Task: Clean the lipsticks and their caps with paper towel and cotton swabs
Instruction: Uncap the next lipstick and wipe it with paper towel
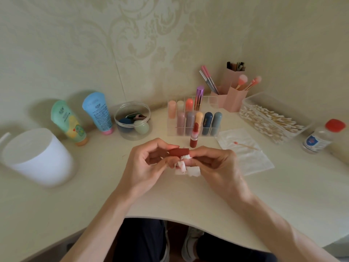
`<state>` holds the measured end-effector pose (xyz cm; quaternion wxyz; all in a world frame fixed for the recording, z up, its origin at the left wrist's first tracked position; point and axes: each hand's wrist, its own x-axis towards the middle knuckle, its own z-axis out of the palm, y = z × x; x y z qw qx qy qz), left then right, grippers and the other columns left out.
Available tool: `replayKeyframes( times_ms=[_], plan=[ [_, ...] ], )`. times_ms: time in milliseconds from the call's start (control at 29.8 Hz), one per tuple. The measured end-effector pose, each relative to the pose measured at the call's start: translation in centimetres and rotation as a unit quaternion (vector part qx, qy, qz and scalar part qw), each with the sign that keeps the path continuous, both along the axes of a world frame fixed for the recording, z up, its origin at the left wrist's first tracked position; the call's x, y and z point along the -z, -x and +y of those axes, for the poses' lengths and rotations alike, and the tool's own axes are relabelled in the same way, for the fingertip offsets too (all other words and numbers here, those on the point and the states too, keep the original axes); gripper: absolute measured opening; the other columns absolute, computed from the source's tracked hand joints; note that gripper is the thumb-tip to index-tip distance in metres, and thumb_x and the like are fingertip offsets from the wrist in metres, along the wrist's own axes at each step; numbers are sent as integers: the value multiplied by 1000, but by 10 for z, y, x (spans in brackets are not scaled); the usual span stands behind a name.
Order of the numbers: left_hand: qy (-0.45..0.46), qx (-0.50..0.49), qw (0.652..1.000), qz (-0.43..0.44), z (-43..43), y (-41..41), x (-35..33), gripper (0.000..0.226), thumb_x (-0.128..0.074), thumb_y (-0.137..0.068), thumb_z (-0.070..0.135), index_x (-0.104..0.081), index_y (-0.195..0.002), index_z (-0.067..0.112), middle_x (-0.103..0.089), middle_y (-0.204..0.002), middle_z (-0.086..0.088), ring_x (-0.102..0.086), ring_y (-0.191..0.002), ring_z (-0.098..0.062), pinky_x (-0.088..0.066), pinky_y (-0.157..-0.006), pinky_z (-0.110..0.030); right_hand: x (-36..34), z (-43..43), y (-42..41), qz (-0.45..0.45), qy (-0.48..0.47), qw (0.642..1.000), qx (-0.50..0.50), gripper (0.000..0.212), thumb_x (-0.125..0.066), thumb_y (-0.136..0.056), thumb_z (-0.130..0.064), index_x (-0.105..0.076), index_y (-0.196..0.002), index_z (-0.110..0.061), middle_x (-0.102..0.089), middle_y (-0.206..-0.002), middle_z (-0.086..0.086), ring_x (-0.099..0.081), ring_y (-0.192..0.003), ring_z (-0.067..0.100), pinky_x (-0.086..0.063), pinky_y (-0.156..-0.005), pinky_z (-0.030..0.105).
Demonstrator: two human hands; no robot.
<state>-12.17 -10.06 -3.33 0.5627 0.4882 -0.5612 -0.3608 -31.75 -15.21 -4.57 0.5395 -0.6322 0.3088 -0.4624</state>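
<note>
My left hand (pixel 145 163) pinches a dark red lipstick cap (pixel 179 152) held sideways over the table's middle. My right hand (pixel 215 165) grips a crumpled piece of white paper towel (pixel 188 168) stained pink, pressed against the cap's open end. Just behind my hands the uncapped red lipstick (pixel 194 136) stands upright. A used cotton swab (pixel 245 146) with a red tip lies on a flat sheet of paper towel (pixel 245 154) to the right. A clear organizer (pixel 192 118) behind holds several capped lipsticks.
A white bin (pixel 37 156) stands at the left, two tubes (pixel 83 118) and a clear jar of sponges (pixel 133 121) behind it. A clear box of cotton swabs (pixel 272 120), pink brush holders (pixel 232 97) and a red-capped bottle (pixel 321 137) sit at the right.
</note>
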Motion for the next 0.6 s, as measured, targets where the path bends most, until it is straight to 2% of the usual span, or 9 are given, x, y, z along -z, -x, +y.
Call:
replayKeyframes(
  times_ms=[134,201,268,369,469,603],
  plan=[
    [-54,40,997,42,0,-1,-4,22,-72,-90,24,-73,-107,11,-76,-85,-10,-62,-54,-26,-41,-46,-26,-3,0,3,27,97,995,11,12,-81,-86,-10,-81,-97,-9,-79,-95,6,-77,-88,29,-63,-85,40],
    [-73,44,995,59,-2,-2,-3,21,-67,-93,29,-74,-101,11,-74,-79,-11,-58,-51,-26,-35,-43,-26,-5,2,3,64,134,989,26,13,-83,-85,-4,-82,-98,-8,-78,-94,3,-74,-82,26,-61,-80,34],
    [-75,43,994,69,-3,-2,-1,21,-67,-93,27,-73,-94,7,-72,-73,-12,-56,-50,-22,-32,-42,-24,-9,5,3,79,142,986,30,15,-85,-83,-5,-82,-97,-10,-79,-94,-1,-73,-79,25,-59,-77,29],
    [-77,45,994,68,-5,-1,0,25,-66,-93,24,-70,-95,-1,-71,-71,-11,-56,-50,-19,-32,-41,-24,-14,10,4,65,122,989,45,15,-88,-80,-14,-80,-92,-14,-81,-90,-3,-74,-75,25,-60,-74,29],
    [-74,50,993,76,-5,-1,0,26,-67,-92,24,-71,-95,-1,-72,-74,-15,-55,-50,-20,-32,-41,-23,-16,12,5,63,109,990,58,14,-89,-77,-19,-82,-89,-19,-80,-85,-6,-72,-70,16,-61,-71,30],
    [-63,43,993,89,-5,-3,1,21,-68,-91,23,-73,-97,2,-74,-78,-17,-56,-53,-21,-35,-42,-24,-14,10,6,77,158,983,44,11,-85,-84,-13,-85,-95,-16,-80,-93,-6,-76,-82,19,-62,-75,36]
  ],
)
